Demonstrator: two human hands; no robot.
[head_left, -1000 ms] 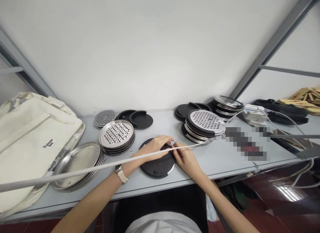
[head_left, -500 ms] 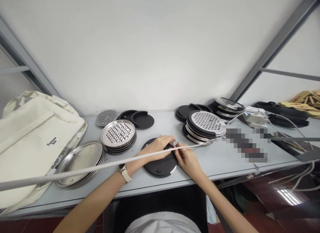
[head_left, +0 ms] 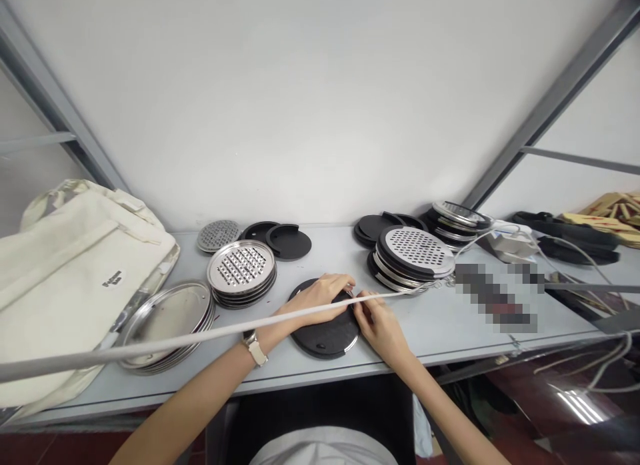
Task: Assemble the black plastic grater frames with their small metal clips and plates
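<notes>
A round black disc (head_left: 320, 336) with a silver metal edge at its lower right lies on the table in front of me. Across its top rests my left hand (head_left: 323, 298), its fingers bent over the far right rim and gripping it. My right hand (head_left: 376, 322) is closed in a pinch at the right edge, close to the left fingertips. Whatever small thing sits between those fingers is hidden. A white cord (head_left: 300, 314) runs across the view in front of both hands.
Stacked metal grater plates (head_left: 241, 268) and plain metal rings (head_left: 167, 322) stand left, beside a cream bag (head_left: 75, 272). Black discs (head_left: 289, 242) lie behind. Rimmed graters (head_left: 417, 250) are piled right, near small wire pieces (head_left: 445, 280), more stacked discs (head_left: 457, 215) and a white box (head_left: 510, 242).
The view has shifted slightly, so everything sits a little to the right and lower. Both hands keep nearly the same hold at the disc's right edge.
</notes>
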